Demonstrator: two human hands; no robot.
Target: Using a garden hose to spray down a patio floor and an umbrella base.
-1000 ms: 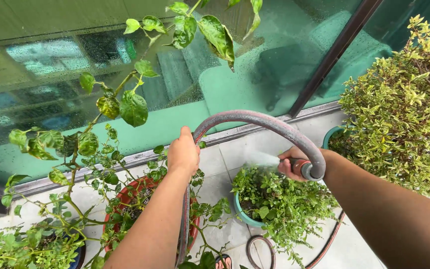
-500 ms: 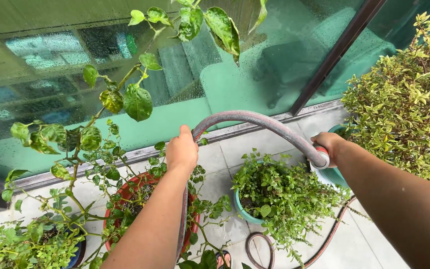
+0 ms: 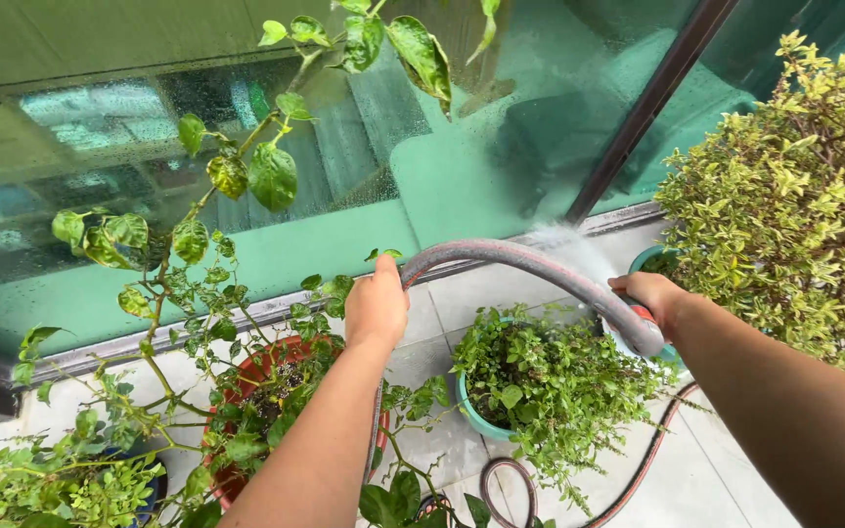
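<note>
My left hand [image 3: 376, 305] grips a grey-pink garden hose [image 3: 511, 258] that arches over to the right. My right hand [image 3: 649, 293] holds the hose's end, where a red and white fitting [image 3: 642, 328] shows. A fine spray of water [image 3: 569, 242] rises from that end toward the base of the glass wall and the teal pot [image 3: 649, 260] under the yellow-green bush [image 3: 784, 196]. Below the hose stands a small leafy plant in a teal pot [image 3: 476, 416].
A red pot [image 3: 266, 362] with a tall, large-leaved plant [image 3: 246, 176] stands under my left arm. A low plant in a dark pot [image 3: 70, 479] sits at lower left. More hose loops lie on the tiled floor [image 3: 677, 479]. A wet green glass wall [image 3: 442, 147] with a dark frame post [image 3: 652, 108] runs behind.
The hose end swung from over the small teal-pot plant to the right, toward the bush's pot. The spray now goes toward the glass base. My left hand dropped slightly.
</note>
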